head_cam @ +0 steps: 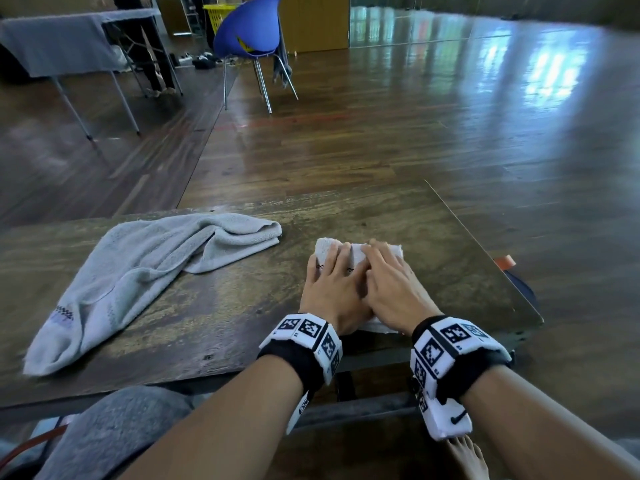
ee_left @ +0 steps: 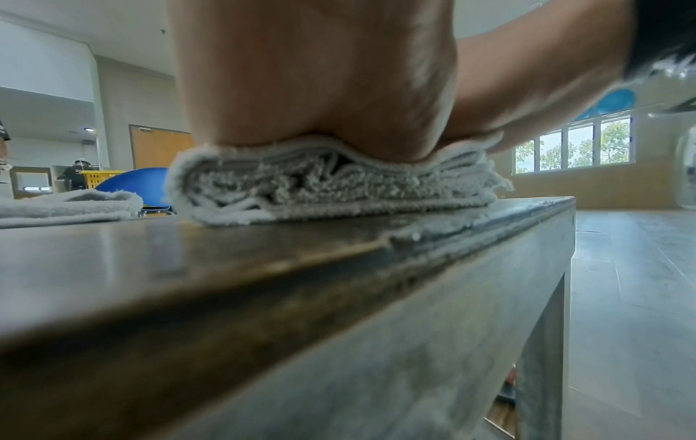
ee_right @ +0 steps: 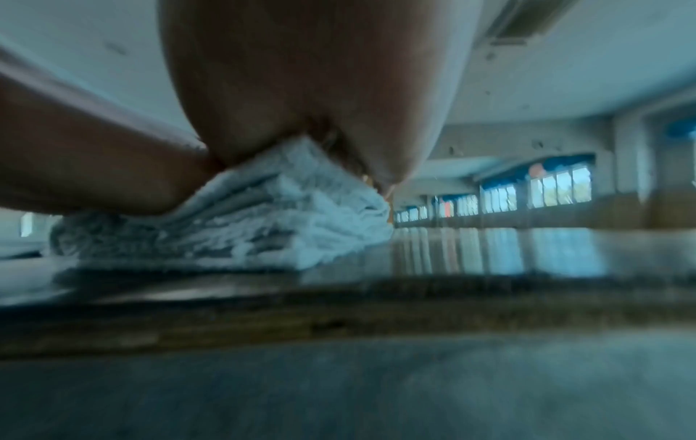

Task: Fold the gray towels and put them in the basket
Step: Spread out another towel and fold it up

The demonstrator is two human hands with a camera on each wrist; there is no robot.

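Scuffed wooden table [head_cam: 242,306], layered, seemingly terry towel [head_cam: 358,252]

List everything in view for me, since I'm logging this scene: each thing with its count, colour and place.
folded gray terry towel: one, pale gray, right part of the table, under both hands
loose gray terry towel: one, pale gray, crumpled on the table's left part
dark wooden table: one, brown, in front of the person
blue plastic chair: one, blue with metal legs, on the floor beyond the table
yellow plastic basket: one, yellow, behind the chair
cloth-covered table: one, gray, far left
left hand: flat, presses the folded towel
right hand: flat, presses the folded towel beside the left
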